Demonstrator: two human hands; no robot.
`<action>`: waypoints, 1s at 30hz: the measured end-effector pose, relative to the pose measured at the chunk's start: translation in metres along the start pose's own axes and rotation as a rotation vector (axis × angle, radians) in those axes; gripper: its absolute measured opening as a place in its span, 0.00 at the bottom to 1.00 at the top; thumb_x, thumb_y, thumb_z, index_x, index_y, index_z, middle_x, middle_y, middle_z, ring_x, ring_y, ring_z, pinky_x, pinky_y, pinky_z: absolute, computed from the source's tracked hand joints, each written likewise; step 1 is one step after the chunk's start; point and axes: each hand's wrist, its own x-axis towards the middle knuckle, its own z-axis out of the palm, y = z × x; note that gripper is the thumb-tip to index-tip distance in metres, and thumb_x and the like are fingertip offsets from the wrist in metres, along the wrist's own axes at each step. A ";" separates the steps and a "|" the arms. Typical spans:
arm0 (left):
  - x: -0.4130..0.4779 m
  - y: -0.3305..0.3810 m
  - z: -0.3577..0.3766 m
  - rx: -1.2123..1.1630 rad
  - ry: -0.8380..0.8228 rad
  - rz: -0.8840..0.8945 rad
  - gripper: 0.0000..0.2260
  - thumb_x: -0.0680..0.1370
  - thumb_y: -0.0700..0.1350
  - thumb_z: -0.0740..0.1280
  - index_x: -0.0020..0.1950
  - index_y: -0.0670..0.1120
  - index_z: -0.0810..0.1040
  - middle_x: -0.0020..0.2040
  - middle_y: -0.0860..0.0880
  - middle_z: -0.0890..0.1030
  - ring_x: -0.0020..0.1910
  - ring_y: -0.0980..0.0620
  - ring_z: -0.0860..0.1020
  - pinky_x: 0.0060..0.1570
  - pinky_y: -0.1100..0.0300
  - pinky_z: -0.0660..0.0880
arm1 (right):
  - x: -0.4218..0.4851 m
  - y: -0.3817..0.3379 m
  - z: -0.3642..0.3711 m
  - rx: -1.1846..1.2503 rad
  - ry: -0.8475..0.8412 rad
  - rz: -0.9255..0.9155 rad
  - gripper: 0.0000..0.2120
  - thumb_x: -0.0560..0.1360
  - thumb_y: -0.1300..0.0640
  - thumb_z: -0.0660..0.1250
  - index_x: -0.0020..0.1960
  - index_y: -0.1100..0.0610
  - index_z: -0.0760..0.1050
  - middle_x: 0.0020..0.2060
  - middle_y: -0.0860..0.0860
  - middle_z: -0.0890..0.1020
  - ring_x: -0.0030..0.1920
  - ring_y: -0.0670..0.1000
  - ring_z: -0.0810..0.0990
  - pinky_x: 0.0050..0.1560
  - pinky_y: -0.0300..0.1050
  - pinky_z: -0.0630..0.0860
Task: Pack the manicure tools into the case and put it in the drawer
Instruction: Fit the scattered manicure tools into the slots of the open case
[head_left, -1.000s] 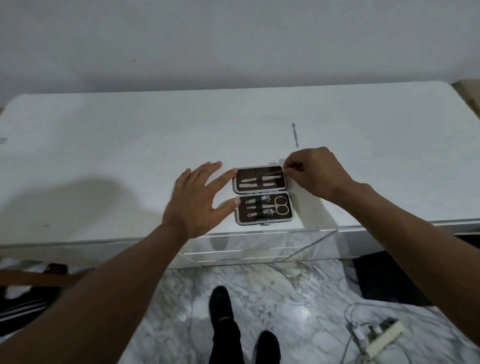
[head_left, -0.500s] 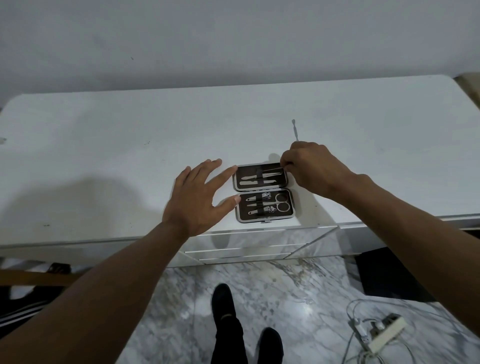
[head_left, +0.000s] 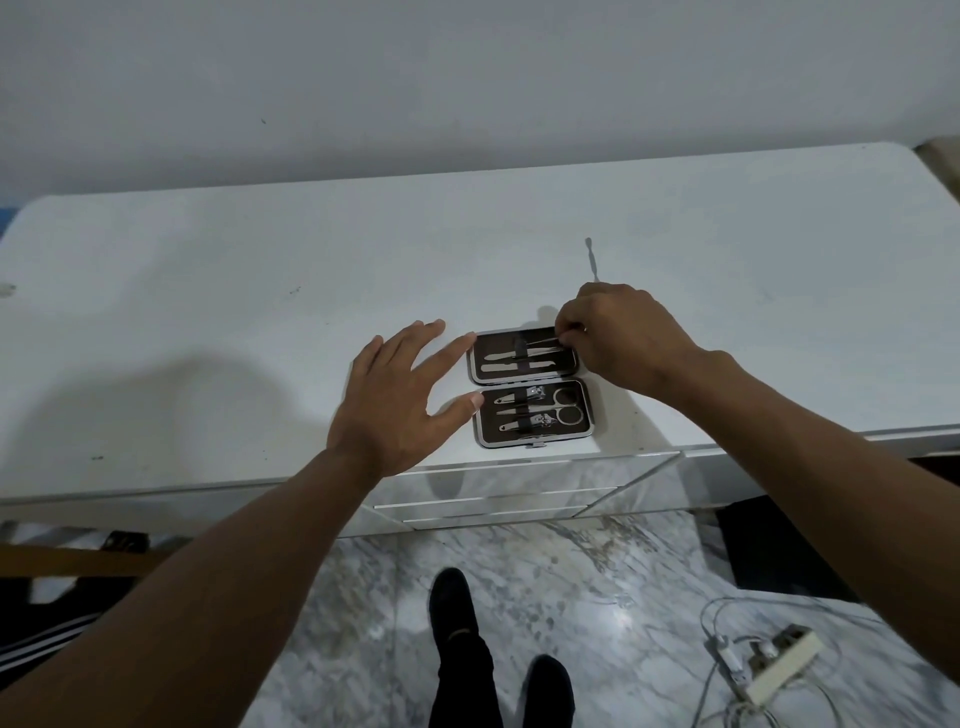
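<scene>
head view: open case (head_left: 489, 422) lies flat on white dresser top (head_left: 260, 312), near the front edge, just right of centre. both halves face up, dark lining, silver rim, one half behind the other.

left hand (head_left: 400, 395) is spread, fingers straight and apart, lying on the left of the case. index tip is at the left edge of the far half, thumb tip at the left edge of the near half; both look like they touch the rim. cannot tell if the palm rests on the top or hovers.

right hand (head_left: 623, 338) sits at the far right corner of the case, fingers curled, thumb and fingertips pinching the right end of a thin metal tool (head_left: 540, 340). that tool lies across the top row of the far half, pointing left, its tip at the central strap.

far half also holds two flat tools (head_left: 514, 362) in rows below it. near half holds scissors (head_left: 563, 411) on the right and two nail clippers (head_left: 536, 393) under the strap, plus small pointed pieces on the left.

one loose slim tool (head_left: 591, 257) lies on the dresser top beyond the right hand, apart from the case, running front to back.

drawer fronts (head_left: 493, 499) sit below the case, all shut. marble floor (head_left: 571, 597) below, person's dark shoes (head_left: 452, 597) on it, white power strip (head_left: 779, 660) with cables at lower right.
</scene>
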 end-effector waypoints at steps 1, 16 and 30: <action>0.000 0.000 0.000 0.000 0.001 0.000 0.28 0.77 0.68 0.52 0.76 0.61 0.60 0.77 0.53 0.63 0.77 0.52 0.57 0.75 0.45 0.53 | 0.001 -0.001 0.001 0.004 0.000 0.006 0.09 0.76 0.59 0.62 0.49 0.55 0.81 0.49 0.54 0.80 0.49 0.59 0.78 0.48 0.52 0.76; -0.001 0.001 -0.001 -0.006 0.011 -0.005 0.28 0.77 0.68 0.53 0.76 0.62 0.60 0.77 0.53 0.64 0.77 0.52 0.58 0.75 0.47 0.53 | 0.015 -0.013 0.007 0.004 -0.055 -0.005 0.08 0.76 0.59 0.64 0.50 0.52 0.81 0.48 0.53 0.81 0.49 0.58 0.79 0.49 0.50 0.76; -0.001 0.001 -0.002 0.001 0.001 -0.009 0.28 0.77 0.68 0.53 0.76 0.62 0.60 0.77 0.53 0.63 0.77 0.52 0.58 0.75 0.47 0.52 | 0.018 -0.009 0.002 0.133 0.084 -0.008 0.08 0.76 0.59 0.65 0.50 0.56 0.82 0.48 0.54 0.83 0.49 0.56 0.80 0.52 0.49 0.74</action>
